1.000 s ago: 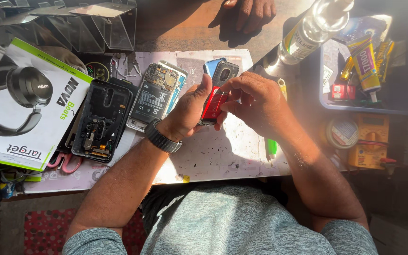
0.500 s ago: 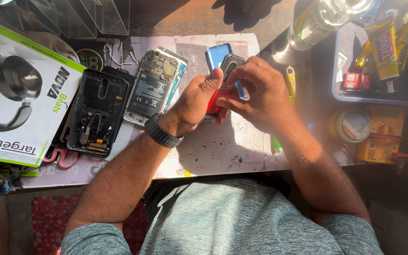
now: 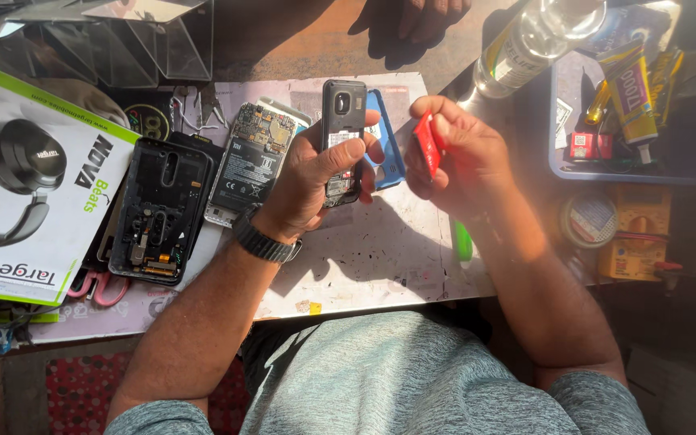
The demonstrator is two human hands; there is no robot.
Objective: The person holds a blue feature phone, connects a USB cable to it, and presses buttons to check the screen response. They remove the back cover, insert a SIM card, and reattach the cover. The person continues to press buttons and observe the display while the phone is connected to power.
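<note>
Small black phone body (image 3: 342, 137), back uncovered, sits clamped in the left hand (image 3: 316, 181) over the white mat (image 3: 380, 258); right hand (image 3: 465, 153) pinches a separated red flat part (image 3: 427, 143) just beside, unfitted.

You're at a wooden bench (image 3: 283, 48) with a pale work mat (image 3: 364, 258) spread over its near edge, strong sunlight washing out the middle. Clear plastic stands (image 3: 163, 40) sit at the far left corner, and a red patterned floor mat (image 3: 74, 387) shows below the near edge.
</note>
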